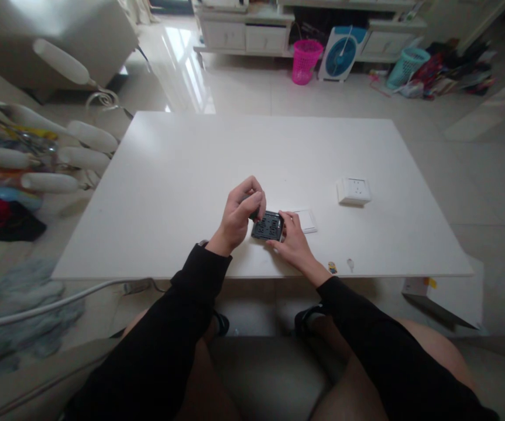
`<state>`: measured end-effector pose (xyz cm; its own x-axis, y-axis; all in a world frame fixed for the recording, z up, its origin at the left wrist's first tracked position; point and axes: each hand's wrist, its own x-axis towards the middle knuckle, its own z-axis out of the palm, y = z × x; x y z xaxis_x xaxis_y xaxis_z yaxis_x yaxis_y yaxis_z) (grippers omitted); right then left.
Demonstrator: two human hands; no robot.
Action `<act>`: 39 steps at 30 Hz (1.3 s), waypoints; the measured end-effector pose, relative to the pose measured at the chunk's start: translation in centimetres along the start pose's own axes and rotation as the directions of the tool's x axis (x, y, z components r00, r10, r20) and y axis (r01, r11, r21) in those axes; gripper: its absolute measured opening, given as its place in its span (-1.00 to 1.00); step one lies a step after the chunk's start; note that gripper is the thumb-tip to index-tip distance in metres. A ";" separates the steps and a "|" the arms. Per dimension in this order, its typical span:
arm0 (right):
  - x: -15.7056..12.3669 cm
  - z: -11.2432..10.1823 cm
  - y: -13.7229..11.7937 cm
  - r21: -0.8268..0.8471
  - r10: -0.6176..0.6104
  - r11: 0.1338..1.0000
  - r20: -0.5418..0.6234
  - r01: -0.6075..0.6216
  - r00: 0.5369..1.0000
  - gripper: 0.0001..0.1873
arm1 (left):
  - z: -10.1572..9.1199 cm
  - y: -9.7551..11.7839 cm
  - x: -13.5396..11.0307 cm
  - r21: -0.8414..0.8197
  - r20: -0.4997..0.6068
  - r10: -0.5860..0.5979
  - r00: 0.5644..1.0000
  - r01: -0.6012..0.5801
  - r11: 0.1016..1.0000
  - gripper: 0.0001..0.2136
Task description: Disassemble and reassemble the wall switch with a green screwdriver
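Note:
My left hand (pixel 244 211) is closed around a short dark tool (pixel 254 215), mostly hidden by the fingers, over the upper left part of a black wall socket back (pixel 267 227). Slots and holes show on the socket's upturned black side. My right hand (pixel 292 241) grips the socket's right edge, thumb at the near side and fingers at the far side. Partly behind the right hand, a white cover plate (pixel 307 221) lies flat on the white table (pixel 217 152).
A stack of white wall sockets (pixel 354 191) stands to the right on the table. Near the front edge lie a small yellow figure (pixel 332 267) and a small clear item (pixel 350 265). A lamp with white shades (pixel 89 135) stands left of the table.

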<state>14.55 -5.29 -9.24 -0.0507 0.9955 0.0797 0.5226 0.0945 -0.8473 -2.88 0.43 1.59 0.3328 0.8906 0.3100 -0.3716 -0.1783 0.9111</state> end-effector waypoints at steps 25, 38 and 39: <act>0.2 0.0 0.0 -0.019 0.011 1.000 0.012 -0.011 1.000 -0.05 | -0.4 0.6 0.7 -0.029 -0.084 -0.014 0.996 0.011 1.000 -0.62; 0.2 -0.2 0.1 0.001 0.009 1.000 0.021 -0.009 1.000 -0.07 | -0.2 0.5 0.8 -0.083 -0.096 -0.064 0.993 0.056 0.995 -0.59; 0.2 -0.1 0.1 0.003 0.007 1.000 0.020 -0.007 1.000 -0.06 | -0.3 0.5 0.8 -0.090 -0.085 -0.049 0.995 0.041 0.995 -0.61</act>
<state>14.73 -5.12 -9.25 -0.0637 0.9960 0.0630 0.5201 0.0870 -0.8497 -3.03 1.18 2.22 0.2757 0.9306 0.2407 -0.4338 -0.1030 0.8951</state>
